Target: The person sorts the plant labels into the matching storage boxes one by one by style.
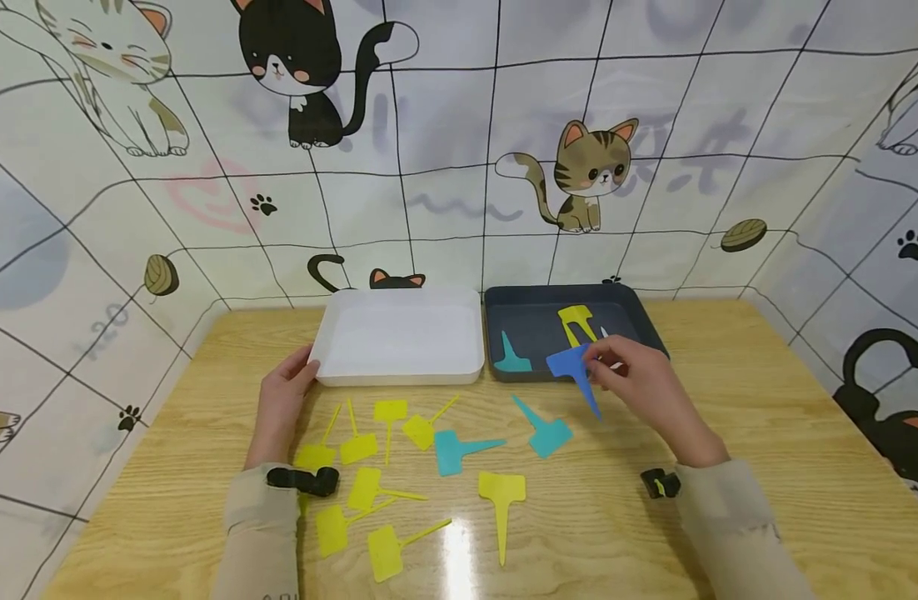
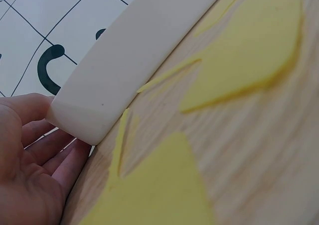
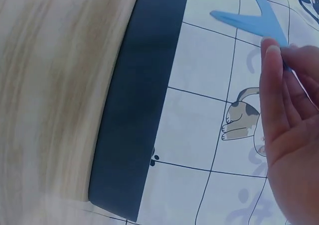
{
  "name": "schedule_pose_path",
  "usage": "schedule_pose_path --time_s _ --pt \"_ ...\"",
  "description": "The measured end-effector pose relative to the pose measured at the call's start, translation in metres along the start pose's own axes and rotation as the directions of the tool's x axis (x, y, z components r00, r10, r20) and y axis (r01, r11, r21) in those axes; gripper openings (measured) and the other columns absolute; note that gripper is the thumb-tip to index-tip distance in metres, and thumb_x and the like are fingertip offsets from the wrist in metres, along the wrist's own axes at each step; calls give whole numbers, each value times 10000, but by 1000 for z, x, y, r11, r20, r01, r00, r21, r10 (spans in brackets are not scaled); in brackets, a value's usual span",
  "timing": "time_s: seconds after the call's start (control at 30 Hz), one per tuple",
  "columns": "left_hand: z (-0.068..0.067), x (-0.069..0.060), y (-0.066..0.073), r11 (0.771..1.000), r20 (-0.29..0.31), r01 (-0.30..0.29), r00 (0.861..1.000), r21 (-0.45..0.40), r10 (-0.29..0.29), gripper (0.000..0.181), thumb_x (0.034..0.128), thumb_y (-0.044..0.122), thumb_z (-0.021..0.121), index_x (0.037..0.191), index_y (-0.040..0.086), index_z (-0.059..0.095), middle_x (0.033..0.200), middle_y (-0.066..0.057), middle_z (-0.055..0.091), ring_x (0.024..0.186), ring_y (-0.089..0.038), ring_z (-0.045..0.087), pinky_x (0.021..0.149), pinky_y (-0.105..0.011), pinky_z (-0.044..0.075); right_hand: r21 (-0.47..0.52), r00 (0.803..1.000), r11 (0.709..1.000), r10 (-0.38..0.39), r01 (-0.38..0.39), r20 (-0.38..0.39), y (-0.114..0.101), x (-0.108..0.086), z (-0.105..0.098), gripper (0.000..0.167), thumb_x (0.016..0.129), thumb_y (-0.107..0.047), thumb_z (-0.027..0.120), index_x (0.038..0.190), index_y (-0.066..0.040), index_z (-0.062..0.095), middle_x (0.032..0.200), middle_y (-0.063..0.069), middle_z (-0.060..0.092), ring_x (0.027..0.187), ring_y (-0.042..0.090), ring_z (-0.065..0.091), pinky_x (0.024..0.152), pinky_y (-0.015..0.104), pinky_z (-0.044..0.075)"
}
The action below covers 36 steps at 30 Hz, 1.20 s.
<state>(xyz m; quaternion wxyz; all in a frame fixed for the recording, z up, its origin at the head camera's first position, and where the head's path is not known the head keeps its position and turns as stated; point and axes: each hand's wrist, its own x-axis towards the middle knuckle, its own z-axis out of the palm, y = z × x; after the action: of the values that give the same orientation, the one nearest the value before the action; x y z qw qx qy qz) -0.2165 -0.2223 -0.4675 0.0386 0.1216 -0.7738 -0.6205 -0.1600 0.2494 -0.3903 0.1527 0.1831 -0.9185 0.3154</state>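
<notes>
My right hand [image 1: 635, 375] pinches a blue T-shaped plant label [image 1: 575, 372] by its edge, above the front rim of the dark tray [image 1: 530, 304]. In the right wrist view, the label [image 3: 259, 22] sticks out beyond the fingertips. My left hand [image 1: 285, 392] holds the front left corner of the white tray [image 1: 399, 337]. In the left wrist view, the thumb and fingers [image 2: 65, 165] lie around that tray's corner. Inside the dark tray are a teal label [image 1: 512, 357] and a yellow one [image 1: 575, 315]; something white beside my right fingers is mostly hidden.
On the wooden table [image 1: 579, 533], several small yellow labels [image 1: 385, 552] lie in front of the white tray. A larger yellow label [image 1: 501, 492] and two teal labels [image 1: 451, 452] lie nearer the middle. A cat-patterned sheet [image 1: 444, 200] rises behind both trays.
</notes>
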Motion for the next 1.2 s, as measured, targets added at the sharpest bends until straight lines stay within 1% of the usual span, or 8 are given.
schedule_pose_path --time_s 0.07,0.2,0.27,0.53,0.77,0.87,1.07,1.2 --pt "0 0 0 1000 -3 -5 1000 0 5 486 873 393 539 1317 212 464 1325 -3 452 1212 -131 381 988 -324 328 5 1000 1000 13 -13 -26 0 2 -1 102 842 -72 608 917 -140 612 800 -11 619 621 109 598 555 231 481" --pt "0 0 0 1000 -2 -9 1000 4 9 484 872 388 544 1315 207 468 1322 -5 457 1218 -129 371 995 -323 317 49 994 994 98 -95 -50 -2 8 -3 110 867 -106 579 962 -154 607 811 1 625 630 131 607 564 231 490" --pt "-1 0 0 1000 -2 -8 1000 5 8 482 873 379 547 1313 199 471 1318 -3 460 1217 -125 370 995 -319 316 75 991 991 119 -114 -63 -5 14 -2 125 879 -139 568 997 -159 604 816 1 623 625 128 604 555 229 487" --pt "1 1 -3 1000 2 -9 1000 10 9 487 871 377 551 1314 192 469 1328 -5 450 1234 -120 350 1010 -317 290 139 980 988 98 -74 -173 -24 39 3 164 902 -206 530 1051 -192 597 795 -14 572 598 130 567 504 235 449" --pt "1 3 -3 1000 8 -26 1000 9 26 486 870 373 554 1309 181 475 1317 -13 463 1222 -121 364 1002 -319 300 176 960 982 110 -66 -256 -34 49 9 204 917 -187 506 1108 -163 572 849 0 571 636 148 584 532 214 473" --pt "3 4 -4 1000 16 -24 1000 5 24 488 870 372 554 1312 182 472 1315 -13 465 1221 -116 365 1000 -312 304 181 947 978 153 -104 -281 -36 51 11 217 926 -197 488 1125 -171 567 839 -12 569 644 128 579 545 215 479" --pt "3 3 -5 1000 16 -16 1000 2 16 492 871 376 550 1319 191 462 1323 -6 456 1216 -118 373 996 -311 312 213 921 966 212 -146 -328 -31 57 17 251 941 -190 450 1163 -155 561 812 20 572 653 169 579 552 193 476" --pt "0 2 -2 1000 -3 -24 1000 19 24 491 869 392 547 1318 213 464 1321 2 457 1221 -119 365 995 -320 313 283 908 945 257 -165 -332 -25 61 22 242 938 -200 460 1153 -173 568 813 63 594 639 177 575 558 232 486"
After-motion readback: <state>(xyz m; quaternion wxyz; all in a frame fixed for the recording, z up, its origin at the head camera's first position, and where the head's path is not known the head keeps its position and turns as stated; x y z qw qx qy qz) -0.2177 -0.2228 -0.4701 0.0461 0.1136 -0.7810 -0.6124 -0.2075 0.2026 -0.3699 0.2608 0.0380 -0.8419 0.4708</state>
